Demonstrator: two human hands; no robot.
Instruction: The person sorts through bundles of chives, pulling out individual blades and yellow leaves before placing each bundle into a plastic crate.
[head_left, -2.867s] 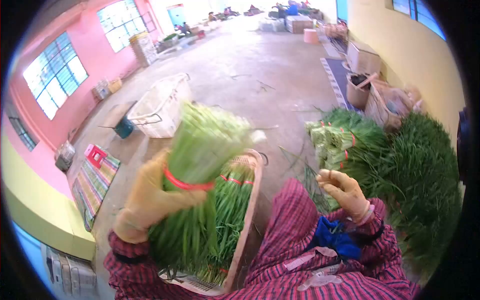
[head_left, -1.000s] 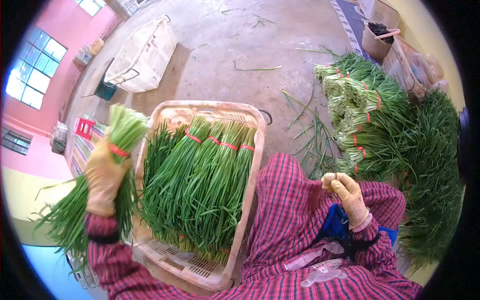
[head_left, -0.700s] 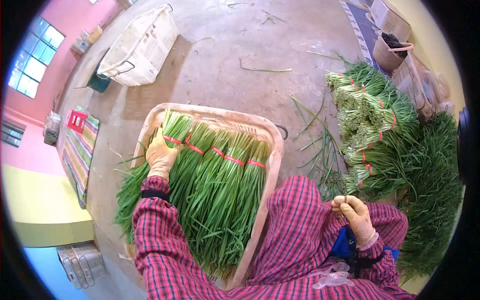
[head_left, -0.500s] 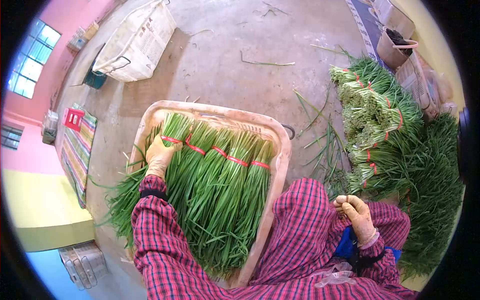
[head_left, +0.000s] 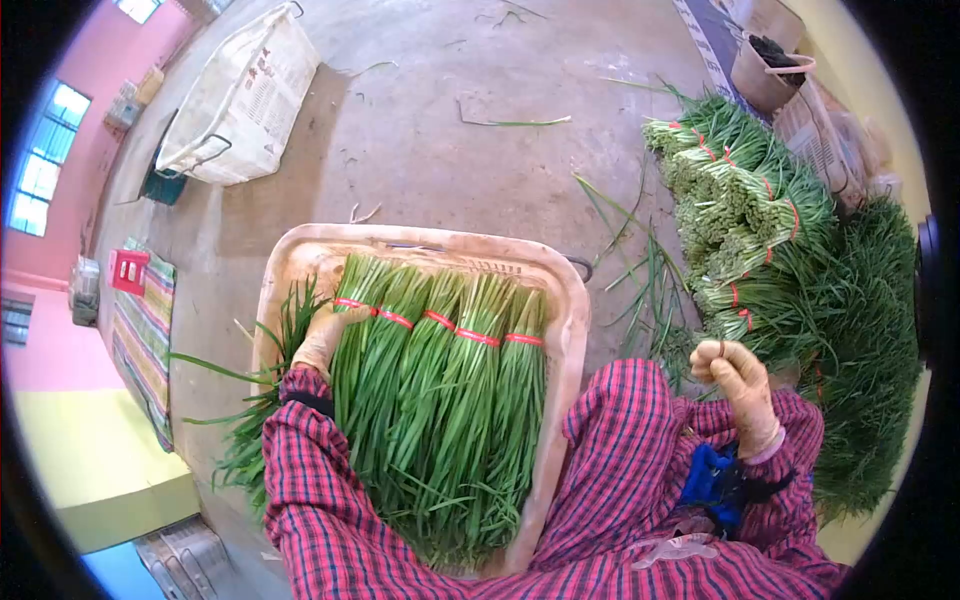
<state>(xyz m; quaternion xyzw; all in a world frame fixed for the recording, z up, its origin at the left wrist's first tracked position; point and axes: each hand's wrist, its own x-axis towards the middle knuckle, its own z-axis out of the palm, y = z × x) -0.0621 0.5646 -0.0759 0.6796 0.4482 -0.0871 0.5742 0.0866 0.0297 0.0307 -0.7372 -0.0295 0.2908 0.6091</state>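
A beige plastic crate (head_left: 300, 255) on the concrete floor holds several bundles of green chives (head_left: 450, 400), each tied with a red band. My left hand (head_left: 322, 337), in a yellow glove, grips the leftmost bundle (head_left: 352, 340) beside its red band, inside the crate's left wall. My right hand (head_left: 738, 385), also gloved, is raised over my knee with its fingers pinched on something small that I cannot make out. Both sleeves are red plaid.
A heap of tied chive bundles (head_left: 735, 215) and loose chives (head_left: 865, 330) lies at the right. Stray leaves litter the floor between. A white crate (head_left: 235, 100) stands at the upper left, a striped mat (head_left: 140, 330) at the left, and a bucket (head_left: 762, 72) at the top right.
My left hand swung a bundle from the air down into the left side of the crate and now presses it against the others. My right hand rose slightly.
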